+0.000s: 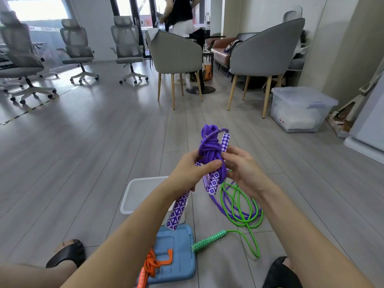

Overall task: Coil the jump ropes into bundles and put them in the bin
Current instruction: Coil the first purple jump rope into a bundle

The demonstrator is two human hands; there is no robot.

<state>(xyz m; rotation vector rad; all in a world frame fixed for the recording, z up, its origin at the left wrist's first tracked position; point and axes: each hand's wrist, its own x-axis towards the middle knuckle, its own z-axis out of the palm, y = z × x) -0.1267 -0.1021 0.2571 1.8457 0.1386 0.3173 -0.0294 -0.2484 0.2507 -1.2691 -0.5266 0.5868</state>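
- Purple jump rope (208, 151) is up in the air in front of the person, bunched into a thick wrapped bundle, well above the floor (104, 142).
- Left hand (192, 172) has its grip closed round the middle of the bundle, thumb laid across the strands.
- Right hand (242, 168) comes in from the other side, fingertips pinching at the wrap just beside the left thumb; the grip there looks light, more a pinch than a full clasp.
- One checkered handle (225, 142) pokes up past the top of the bundle, another (177, 212) hangs down below the left wrist.
- By my read, this is the finishing stage of the coiling: the last turn or tuck is being secured so the bundle holds.
- White bin (137, 194) sits on the floor just below the hands, partly hidden by the left forearm.
- Next move calls for locking the loose end, then lowering the bundle into that bin without the dangling handle snagging the rim.
- Green jump rope (242, 208) lies loose on the floor beside the bin, uncoiled, tangled over a thin purple cord (217, 203); its green handle (208, 240) rests near a blue lid (176, 265).
- Orange rope (150, 265) lies on that lid, apparently already knotted, not yet in the bin.
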